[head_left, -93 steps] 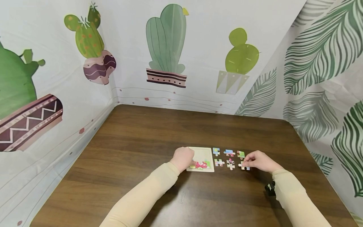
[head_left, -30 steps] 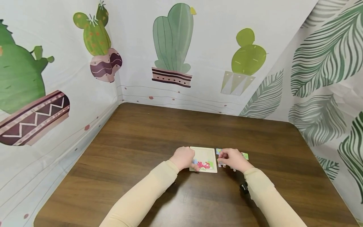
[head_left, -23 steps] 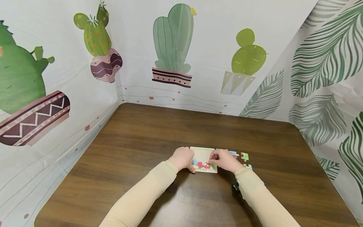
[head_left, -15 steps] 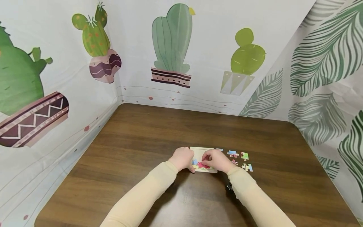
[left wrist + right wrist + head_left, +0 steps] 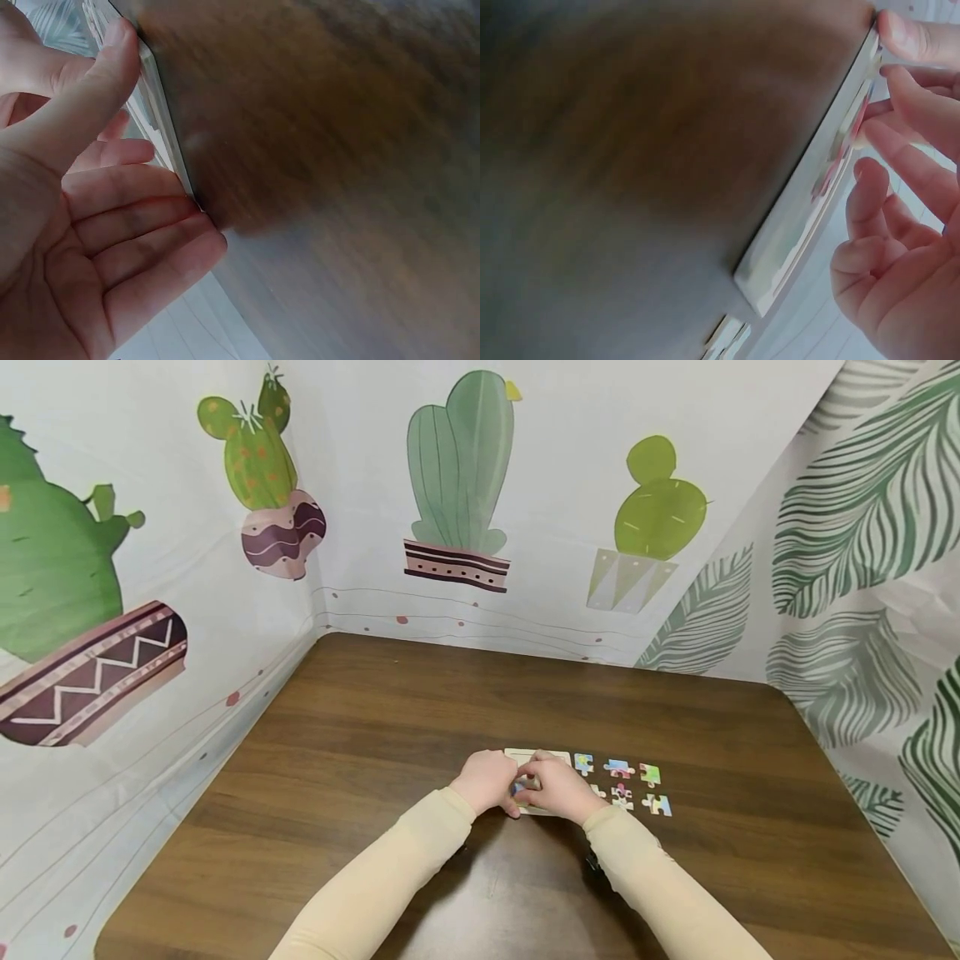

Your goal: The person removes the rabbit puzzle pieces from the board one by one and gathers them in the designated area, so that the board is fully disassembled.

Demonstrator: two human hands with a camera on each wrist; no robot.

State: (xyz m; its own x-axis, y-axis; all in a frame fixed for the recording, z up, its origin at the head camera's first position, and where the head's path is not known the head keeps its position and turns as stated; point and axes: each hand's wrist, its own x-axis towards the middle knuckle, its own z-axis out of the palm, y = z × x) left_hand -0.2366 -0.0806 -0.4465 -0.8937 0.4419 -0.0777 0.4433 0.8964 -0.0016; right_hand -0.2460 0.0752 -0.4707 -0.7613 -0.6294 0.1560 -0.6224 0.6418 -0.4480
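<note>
In the head view my left hand point(image 5: 487, 779) holds the left side of a pale wooden puzzle tray point(image 5: 551, 752). The left wrist view has its thumb at the near edge and the fingers along the side. My right hand point(image 5: 555, 787) is over the tray, thumb and index apart around a bit of blue puzzle piece point(image 5: 517, 787). In the right wrist view its fingertips reach the pieces inside, including a red one point(image 5: 860, 120); whether it pinches any is hidden. Most of the tray's inside is covered by this hand.
Right of the tray, loose puzzle pieces lie in two rows, among them a blue piece point(image 5: 583, 764), a green piece point(image 5: 650, 774) and a yellow-blue piece point(image 5: 657, 804). The brown wooden table point(image 5: 420, 710) meets a cactus-print backdrop point(image 5: 360, 510).
My right hand has moved left from the loose pieces, across the tray, to beside my left hand; its thumb and index are now apart. The left hand keeps its hold on the tray.
</note>
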